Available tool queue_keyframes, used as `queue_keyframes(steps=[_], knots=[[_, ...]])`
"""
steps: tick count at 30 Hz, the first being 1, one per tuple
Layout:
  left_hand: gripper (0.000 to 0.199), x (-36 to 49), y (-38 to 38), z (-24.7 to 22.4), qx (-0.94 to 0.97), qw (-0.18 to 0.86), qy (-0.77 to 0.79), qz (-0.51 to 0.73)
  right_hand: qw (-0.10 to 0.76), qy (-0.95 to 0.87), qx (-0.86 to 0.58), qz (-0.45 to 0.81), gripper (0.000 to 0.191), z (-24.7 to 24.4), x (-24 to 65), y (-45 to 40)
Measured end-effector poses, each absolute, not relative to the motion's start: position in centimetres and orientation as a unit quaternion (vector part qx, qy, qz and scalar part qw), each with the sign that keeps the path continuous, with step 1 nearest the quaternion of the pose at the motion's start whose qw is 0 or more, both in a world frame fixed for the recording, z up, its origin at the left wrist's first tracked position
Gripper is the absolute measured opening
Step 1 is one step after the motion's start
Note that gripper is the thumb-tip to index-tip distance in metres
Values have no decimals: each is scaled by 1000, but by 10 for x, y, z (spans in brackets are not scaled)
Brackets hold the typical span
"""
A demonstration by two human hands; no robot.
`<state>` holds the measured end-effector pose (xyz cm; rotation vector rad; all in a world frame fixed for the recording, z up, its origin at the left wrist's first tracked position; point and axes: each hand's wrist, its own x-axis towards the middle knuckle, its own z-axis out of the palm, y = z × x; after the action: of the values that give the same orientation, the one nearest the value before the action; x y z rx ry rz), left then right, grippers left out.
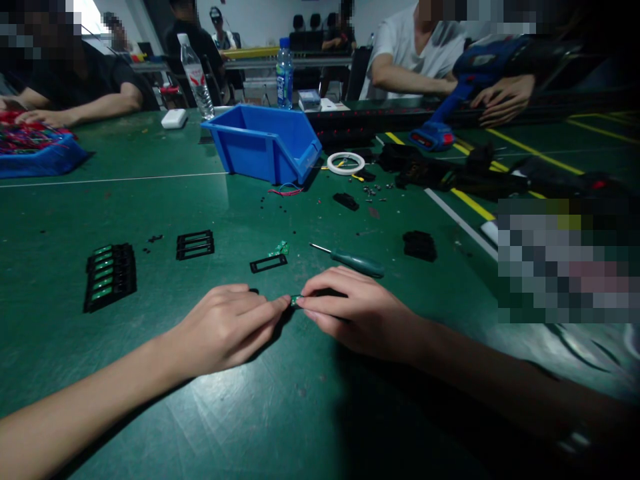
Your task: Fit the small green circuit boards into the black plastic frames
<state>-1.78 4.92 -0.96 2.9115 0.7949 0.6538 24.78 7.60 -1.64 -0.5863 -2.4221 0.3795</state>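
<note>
Between the fingertips of both hands is a small green circuit board. My left hand is closed around its left end, and a bit of something black shows past the knuckles. My right hand pinches the board's right end with thumb and fingers. Just beyond the hands lie a black rectangular frame and a few loose green circuit boards. A screwdriver with a dark green handle rests beyond my right hand. Farther left stand black holders with green boards in them, in a row.
Several black frames and a stack of black parts lie on the green table. Farther back are a blue bin, a white ring, scattered screws, bottles and a blue power drill. Other people sit across the table.
</note>
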Motion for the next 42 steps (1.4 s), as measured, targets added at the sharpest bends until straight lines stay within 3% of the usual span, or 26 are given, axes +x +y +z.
queue_keyframes(steps=[16, 33, 42], knots=[[34, -16, 49, -8, 942, 41, 219, 253, 299, -916, -227, 141, 17, -15, 247, 75], [32, -14, 51, -4, 923, 154, 249, 249, 290, -918, -230, 143, 18, -14, 248, 75], [33, -16, 50, -7, 917, 153, 244, 276, 301, -911, -234, 157, 18, -15, 250, 75]])
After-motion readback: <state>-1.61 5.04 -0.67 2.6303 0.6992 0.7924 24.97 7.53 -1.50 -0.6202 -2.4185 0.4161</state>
